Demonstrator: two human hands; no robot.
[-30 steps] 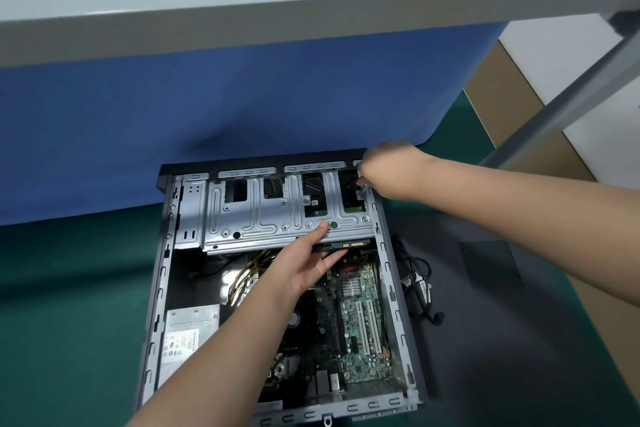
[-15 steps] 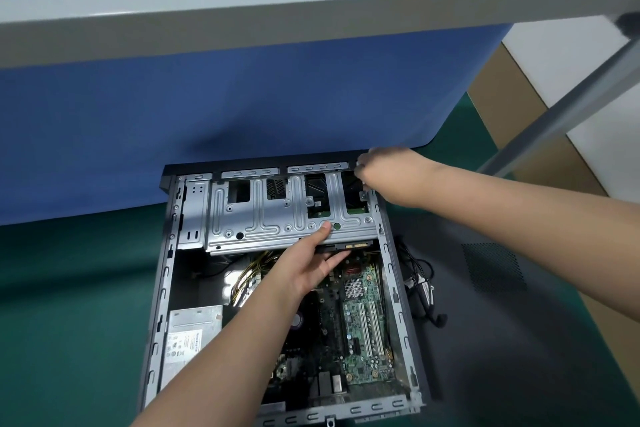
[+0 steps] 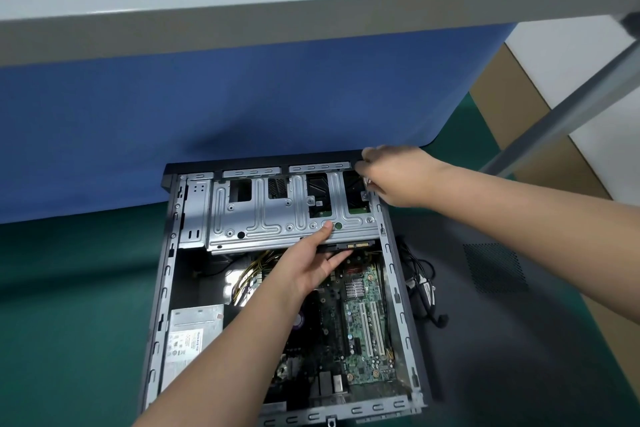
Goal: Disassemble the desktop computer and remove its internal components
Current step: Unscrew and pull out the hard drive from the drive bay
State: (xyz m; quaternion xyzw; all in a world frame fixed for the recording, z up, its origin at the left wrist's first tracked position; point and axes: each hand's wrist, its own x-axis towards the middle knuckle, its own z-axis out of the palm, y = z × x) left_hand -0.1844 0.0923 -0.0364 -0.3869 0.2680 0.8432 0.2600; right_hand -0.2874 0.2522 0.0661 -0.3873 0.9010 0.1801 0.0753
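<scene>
The open computer case (image 3: 166,288) lies flat on a green mat. A silver drive cage (image 3: 263,215) spans its far end. My left hand (image 3: 311,263) grips the cage's near edge, thumb on top and fingers underneath by a drive's connector (image 3: 356,245). My right hand (image 3: 398,177) curls over the cage's far right corner at the case wall; what its fingertips hold is hidden. The green motherboard (image 3: 363,322) and a grey power supply (image 3: 194,333) sit in the near half.
The dark side panel (image 3: 502,288) lies right of the case, with loose black cables (image 3: 422,288) on it. A blue partition (image 3: 242,97) stands just behind the case. A grey frame bar (image 3: 311,7) crosses overhead, with a slanted leg (image 3: 571,107) at right.
Both hands stay on the drive cage. My right hand has shifted slightly toward the far right corner. The view has drifted a little.
</scene>
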